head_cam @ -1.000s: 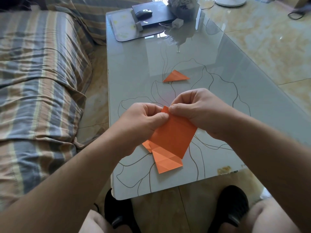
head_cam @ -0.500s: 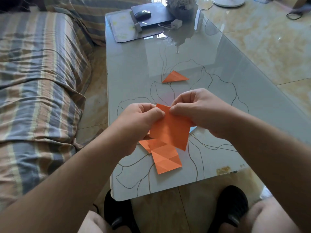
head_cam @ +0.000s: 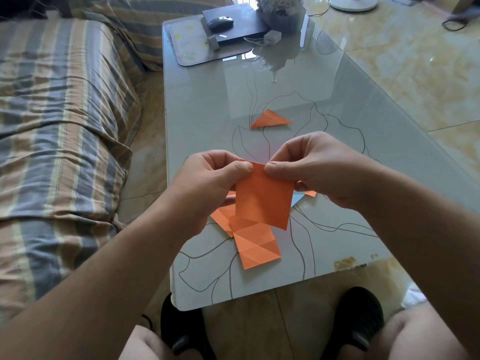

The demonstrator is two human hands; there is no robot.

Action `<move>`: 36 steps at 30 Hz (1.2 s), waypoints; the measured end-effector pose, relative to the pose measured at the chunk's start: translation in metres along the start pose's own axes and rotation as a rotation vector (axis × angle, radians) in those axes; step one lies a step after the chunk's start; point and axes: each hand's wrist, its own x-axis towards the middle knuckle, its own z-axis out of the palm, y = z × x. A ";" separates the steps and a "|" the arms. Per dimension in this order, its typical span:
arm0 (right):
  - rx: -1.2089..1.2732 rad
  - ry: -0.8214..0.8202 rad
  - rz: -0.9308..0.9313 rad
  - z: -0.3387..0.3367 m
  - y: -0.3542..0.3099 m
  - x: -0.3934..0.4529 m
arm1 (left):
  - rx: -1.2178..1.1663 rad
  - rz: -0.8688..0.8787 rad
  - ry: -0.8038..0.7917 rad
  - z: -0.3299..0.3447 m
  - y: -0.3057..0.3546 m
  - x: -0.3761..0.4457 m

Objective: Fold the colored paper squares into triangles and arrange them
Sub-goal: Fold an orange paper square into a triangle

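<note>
Both hands hold one orange paper square (head_cam: 263, 197) in the air above the glass table (head_cam: 207, 100). My left hand (head_cam: 213, 183) pinches its top edge at the left, my right hand (head_cam: 309, 167) pinches the same edge at the right, and the sheet hangs down between them. Under it on the table lies a loose pile of creased orange squares (head_cam: 255, 246), with a blue corner (head_cam: 297, 198) showing beneath my right hand. Farther back a folded orange triangle (head_cam: 270, 119) lies flat on the glass.
A striped sofa (head_cam: 65, 113) runs along the table's left side. At the far end stand a mat (head_cam: 197, 45), a dark laptop with a mouse (head_cam: 220, 21), a charger (head_cam: 272, 36) and a potted plant (head_cam: 280, 9). My knees and black shoes (head_cam: 358, 323) are below the near edge.
The held orange sheet has turned from a tilted diamond to hang squarer, and my thumbs have moved apart along its top edge. The pile and the triangle have not moved.
</note>
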 end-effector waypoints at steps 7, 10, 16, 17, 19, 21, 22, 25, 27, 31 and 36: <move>-0.154 0.047 0.018 -0.009 0.000 0.001 | 0.049 0.041 -0.001 -0.001 -0.002 0.001; -0.187 -0.004 0.050 -0.012 -0.001 0.001 | 0.071 0.083 -0.002 0.000 -0.003 0.001; -0.066 -0.054 -0.038 -0.006 -0.001 0.000 | 0.122 0.100 -0.037 0.004 -0.007 0.001; -0.050 -0.047 -0.053 -0.003 -0.002 0.000 | 0.131 0.098 -0.034 0.004 -0.008 0.001; -0.064 -0.021 -0.076 0.003 -0.002 -0.001 | 0.137 0.085 -0.029 0.004 -0.009 0.001; -0.082 0.002 -0.082 0.007 -0.002 -0.001 | 0.134 0.070 -0.027 0.005 -0.009 0.001; -0.087 0.010 -0.078 0.008 -0.002 -0.001 | 0.132 0.066 -0.026 0.005 -0.009 0.000; -0.086 0.019 -0.064 0.009 -0.004 -0.001 | 0.130 0.069 -0.027 0.004 -0.009 0.001; -0.078 0.018 -0.060 0.009 -0.004 -0.002 | 0.147 0.080 -0.041 0.003 -0.009 0.001; -0.095 0.028 -0.075 0.009 -0.003 -0.002 | 0.171 0.086 -0.063 0.002 -0.007 0.000; -0.119 0.000 -0.111 0.012 0.000 -0.001 | 0.183 0.156 -0.027 -0.002 -0.008 0.003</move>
